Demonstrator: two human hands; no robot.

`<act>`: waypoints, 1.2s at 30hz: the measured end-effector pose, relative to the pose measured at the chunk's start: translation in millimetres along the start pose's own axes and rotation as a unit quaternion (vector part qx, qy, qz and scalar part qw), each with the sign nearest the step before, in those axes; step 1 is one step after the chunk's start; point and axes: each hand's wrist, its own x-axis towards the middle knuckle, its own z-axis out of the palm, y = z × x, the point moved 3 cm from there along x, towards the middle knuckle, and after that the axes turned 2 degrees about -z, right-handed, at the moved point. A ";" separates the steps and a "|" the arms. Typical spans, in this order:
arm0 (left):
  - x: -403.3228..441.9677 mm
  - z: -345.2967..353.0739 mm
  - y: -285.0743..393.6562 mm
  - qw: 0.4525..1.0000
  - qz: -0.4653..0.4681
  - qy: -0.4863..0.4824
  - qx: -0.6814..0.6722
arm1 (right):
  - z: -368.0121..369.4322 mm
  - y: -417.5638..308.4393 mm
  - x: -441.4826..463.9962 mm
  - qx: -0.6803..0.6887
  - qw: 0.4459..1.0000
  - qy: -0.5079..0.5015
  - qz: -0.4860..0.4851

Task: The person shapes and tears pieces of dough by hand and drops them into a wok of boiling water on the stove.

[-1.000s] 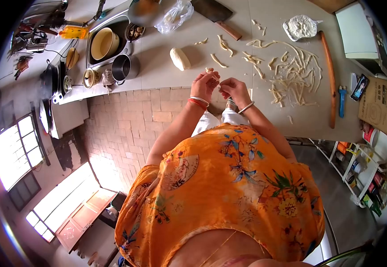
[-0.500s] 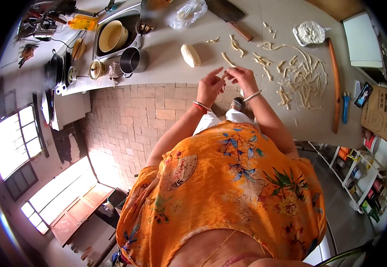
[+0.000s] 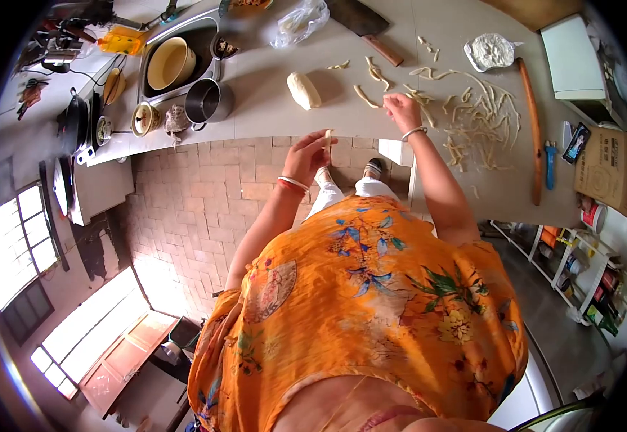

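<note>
Dough [image 3: 329, 134] is pinched in the left hand [image 3: 306, 159]; the right hand [image 3: 402, 112] is curled, its contents unclear.

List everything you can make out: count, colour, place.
Dough loaf: one, cream, counter, centre
Dough strips: many, cream, across counter
Flour dish: one, white, upper right
Rolling pin: one, brown, right of strips
Tool: one, blue, beside rolling pin
Cleaver: one, dark blade, top centre
Plastic bag: one, clear, left of cleaver
Sink: one, grey, upper left
Basin: one, cream, in sink
Pot: one, grey, beside sink
Box: one, brown, far right
Edge clutter: many, mixed, upper left
Dough piece: one, cream, in left hand
Shirt: one, orange, bottom centre
Left hand: one, red-and-white bangles, near counter edge
Right hand: one, pale bangle, over counter
</note>
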 end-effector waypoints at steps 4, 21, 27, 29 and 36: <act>-0.3 -7.4 -1.6 0.999 0.003 -0.023 -0.026 | 10.3 -4.2 2.2 -0.317 0.932 0.004 -0.177; 9.6 -4.9 -15.5 0.998 -0.018 0.035 -0.049 | 21.9 -30.6 4.0 0.020 0.995 -0.099 -0.026; -2.9 -4.7 -8.3 0.997 0.013 0.027 -0.067 | 37.7 -104.6 -2.8 0.067 0.964 -0.255 0.025; -10.1 -9.0 1.3 0.997 0.031 0.034 -0.066 | 47.7 -133.6 -10.9 0.052 0.954 -0.295 0.008; -63.4 -77.0 53.4 0.977 0.184 0.008 -0.110 | 131.1 -207.4 -46.2 0.036 0.923 -0.383 -0.014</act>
